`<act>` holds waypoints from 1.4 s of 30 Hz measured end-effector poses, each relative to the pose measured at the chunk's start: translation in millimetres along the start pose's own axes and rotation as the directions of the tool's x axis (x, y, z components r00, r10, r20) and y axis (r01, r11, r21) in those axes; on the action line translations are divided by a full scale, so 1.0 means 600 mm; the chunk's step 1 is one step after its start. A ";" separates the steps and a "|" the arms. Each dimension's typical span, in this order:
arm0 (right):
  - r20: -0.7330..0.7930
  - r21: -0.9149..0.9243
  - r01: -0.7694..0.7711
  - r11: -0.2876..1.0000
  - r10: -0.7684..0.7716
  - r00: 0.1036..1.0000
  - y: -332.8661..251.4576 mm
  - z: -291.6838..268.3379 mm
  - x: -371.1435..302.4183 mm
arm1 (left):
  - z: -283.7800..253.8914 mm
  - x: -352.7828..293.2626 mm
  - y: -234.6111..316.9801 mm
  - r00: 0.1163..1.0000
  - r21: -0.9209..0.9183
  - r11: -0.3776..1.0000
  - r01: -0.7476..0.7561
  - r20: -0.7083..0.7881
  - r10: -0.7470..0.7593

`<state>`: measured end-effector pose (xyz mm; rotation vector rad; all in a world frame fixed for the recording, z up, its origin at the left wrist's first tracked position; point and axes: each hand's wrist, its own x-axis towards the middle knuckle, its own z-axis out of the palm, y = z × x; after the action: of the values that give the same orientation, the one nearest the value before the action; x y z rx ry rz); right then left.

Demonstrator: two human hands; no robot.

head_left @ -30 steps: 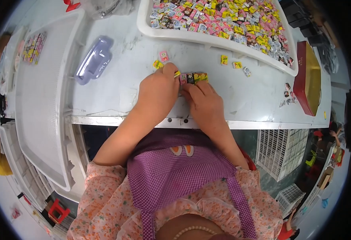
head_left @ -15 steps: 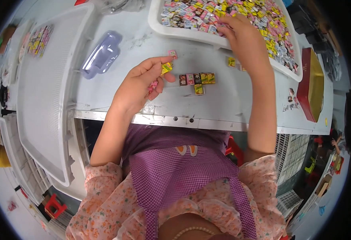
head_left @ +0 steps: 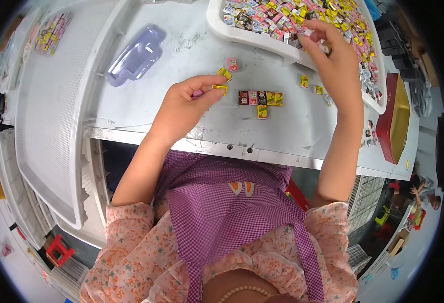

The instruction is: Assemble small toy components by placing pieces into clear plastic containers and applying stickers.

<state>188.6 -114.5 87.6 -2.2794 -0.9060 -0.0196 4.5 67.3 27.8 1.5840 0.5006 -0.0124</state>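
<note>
My left hand is closed over the table, pinching a small yellow box-shaped block between thumb and fingers. A pink block shows inside its grip. Another yellow block lies against the index fingertip; whether it is held I cannot tell. Just beyond is a loose pink block. At the near edge of a white tray heaped with such blocks, my right hand pinches a small pale block. Between the hands sits a short row of blocks, with one yellow block below it.
A clear purple-tinted plastic mould lies on the left of the table. Further left stands a white mesh tray with a cluster of blocks. Loose yellow blocks lie under my right wrist; a red-and-gold box stands far right.
My left hand has turned palm down, and a second yellow block now shows at its fingertips. My right hand has shifted slightly right along the tray and now has a pale block. The view has shifted a little.
</note>
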 end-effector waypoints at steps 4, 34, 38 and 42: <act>0.214 0.290 -0.050 0.956 -0.014 0.977 -0.043 0.042 -0.071 | 0.007 0.000 -0.006 0.988 0.181 0.975 -0.127 -0.060 0.139; 0.153 -0.127 0.113 0.985 -0.093 0.984 -0.071 0.143 -0.151 | 0.007 -0.012 -0.008 0.910 0.534 0.748 -0.395 0.116 0.398; 0.153 -0.118 0.129 0.985 -0.110 0.982 -0.068 0.140 -0.150 | 0.006 -0.012 -0.002 0.910 0.553 0.736 -0.391 0.111 0.400; 0.129 -0.073 0.118 0.990 -0.108 0.986 -0.067 0.142 -0.151 | 0.004 -0.012 -0.004 0.930 0.567 0.747 -0.347 0.107 0.352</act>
<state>76.4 -97.2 22.8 -2.3213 -1.1181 0.0376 -2.1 63.1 27.3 2.2680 0.1931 0.1406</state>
